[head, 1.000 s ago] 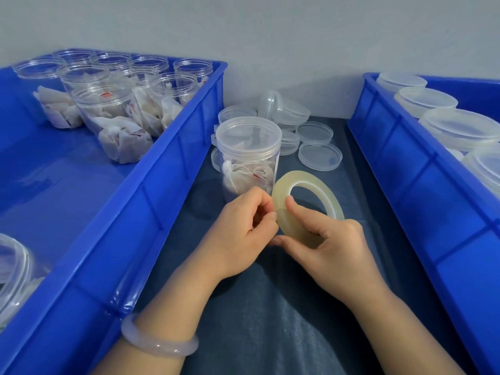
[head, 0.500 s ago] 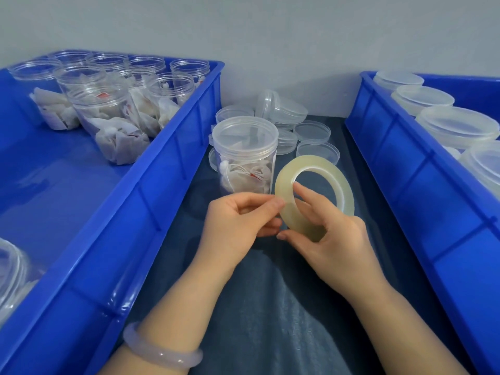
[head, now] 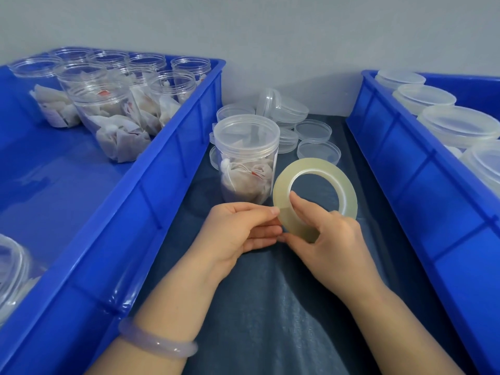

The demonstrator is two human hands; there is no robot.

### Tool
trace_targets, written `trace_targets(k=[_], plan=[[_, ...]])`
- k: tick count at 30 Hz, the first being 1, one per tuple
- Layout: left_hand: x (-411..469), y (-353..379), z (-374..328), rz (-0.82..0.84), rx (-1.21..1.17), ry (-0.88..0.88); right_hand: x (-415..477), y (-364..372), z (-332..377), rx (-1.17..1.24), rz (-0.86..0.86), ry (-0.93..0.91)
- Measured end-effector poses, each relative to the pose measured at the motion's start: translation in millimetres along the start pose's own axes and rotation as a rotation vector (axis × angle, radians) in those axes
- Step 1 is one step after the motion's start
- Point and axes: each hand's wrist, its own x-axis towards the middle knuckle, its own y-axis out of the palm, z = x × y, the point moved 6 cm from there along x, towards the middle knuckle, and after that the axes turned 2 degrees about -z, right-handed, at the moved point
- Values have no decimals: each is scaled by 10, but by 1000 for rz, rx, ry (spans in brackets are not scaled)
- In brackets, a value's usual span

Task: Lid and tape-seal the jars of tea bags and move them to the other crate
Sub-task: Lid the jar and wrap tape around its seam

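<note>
A clear lidded jar of tea bags stands upright on the dark cloth between two blue crates. Just right of it my right hand grips a ring of clear tape, thumb through its hole. My left hand pinches at the roll's lower left edge with thumb and fingertips. The left crate holds several open jars of tea bags. In the right crate stand several lidded jars.
Loose clear lids lie in a heap behind the jar near the grey wall. Part of another jar shows at the left crate's near corner. A pale bangle circles my left wrist.
The tape roll has risen a little and tilted more upright. My left fingers have shifted from picking at its edge to pinching it.
</note>
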Motion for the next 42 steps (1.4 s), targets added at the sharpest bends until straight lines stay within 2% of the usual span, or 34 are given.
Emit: trace_targets(k=[11,18,22,25,34,39,42], plan=[[23,-26,24,12,39,-27,6,-57,164,-74,-43,-190],[1,2,-22,-93,152,171,-2,-73,186,-29,-96,-183],[4,37,-68,32,87,229,7,-88,84,234,-77,-7],[-52,89,-148,108,82,345,41,-96,-1,359,-22,103],[-114,190,-177,203,103,487,89,-175,128,694,10,103],[-205,331,-121,282,41,525,92,-305,135,605,-99,135],[-234,367,-141,272,45,556,92,-347,107,711,-100,161]])
